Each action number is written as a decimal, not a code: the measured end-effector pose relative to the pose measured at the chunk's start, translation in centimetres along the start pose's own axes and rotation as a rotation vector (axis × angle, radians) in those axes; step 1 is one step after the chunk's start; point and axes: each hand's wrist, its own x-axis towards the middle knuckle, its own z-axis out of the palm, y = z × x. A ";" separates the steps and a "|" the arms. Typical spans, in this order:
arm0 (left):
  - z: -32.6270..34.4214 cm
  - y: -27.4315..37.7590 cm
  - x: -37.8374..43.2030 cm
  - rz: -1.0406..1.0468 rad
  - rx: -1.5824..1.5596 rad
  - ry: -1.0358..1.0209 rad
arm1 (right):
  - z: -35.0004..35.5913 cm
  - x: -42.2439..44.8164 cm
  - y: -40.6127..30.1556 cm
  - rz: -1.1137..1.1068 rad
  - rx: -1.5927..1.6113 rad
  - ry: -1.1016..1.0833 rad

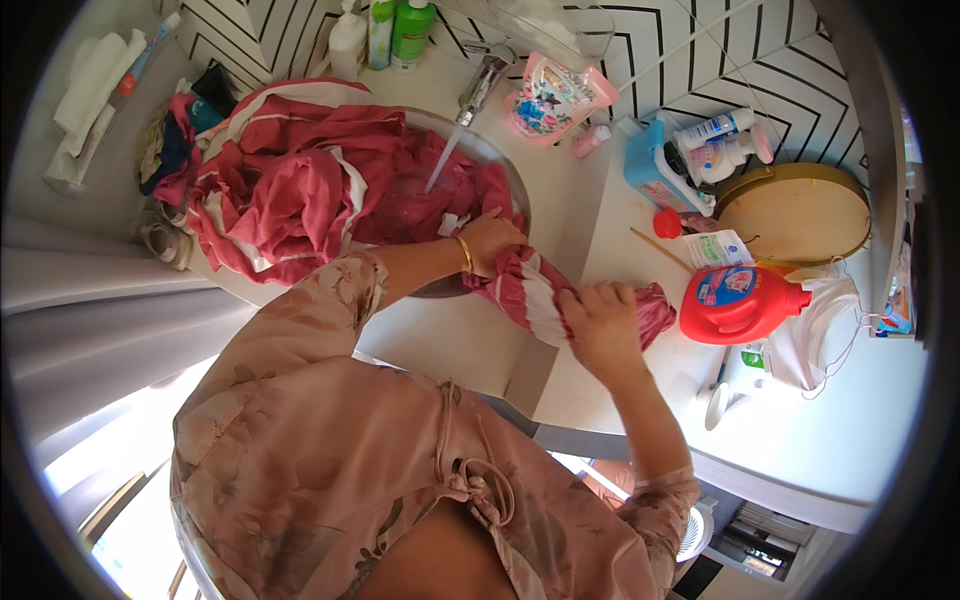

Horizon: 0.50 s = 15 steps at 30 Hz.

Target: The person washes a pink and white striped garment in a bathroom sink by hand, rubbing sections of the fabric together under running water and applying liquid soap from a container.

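A length of wet red and white cloth (544, 300) is stretched and twisted between my hands, across the right rim of the sink basin. My left hand (491, 240), with a gold bangle at the wrist, grips its left end over the basin. Farther right, my right hand (604, 322) is closed around the cloth, and a bunched end sticks out past the fingers. Water runs from the chrome faucet (484, 82) onto red fabric (427, 191) lying in the basin (517, 180). A large heap of the red and white fabric (292, 187) spills over the basin's left side.
A red detergent bottle (724, 304) lies right of my right hand, near a round gold-rimmed tray (795, 214). Behind the basin stand a white pump bottle (347, 41), a green bottle (411, 37) and a pink refill pouch (551, 101). A grey curtain (97, 277) hangs at left.
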 end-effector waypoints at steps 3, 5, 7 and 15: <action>-2.2 0.1 -2.5 -0.020 -0.175 0.381 | -3.5 0.3 1.4 0.036 -0.022 0.011; -6.9 0.9 -4.6 -0.125 -0.158 0.580 | -5.1 1.1 2.2 0.118 -0.022 0.033; -11.5 1.5 -7.3 -0.241 -0.160 0.695 | -4.1 2.6 2.7 0.166 0.012 0.050; -15.8 -0.1 -12.6 -0.764 0.168 0.460 | 11.4 9.5 2.6 0.253 0.436 -0.025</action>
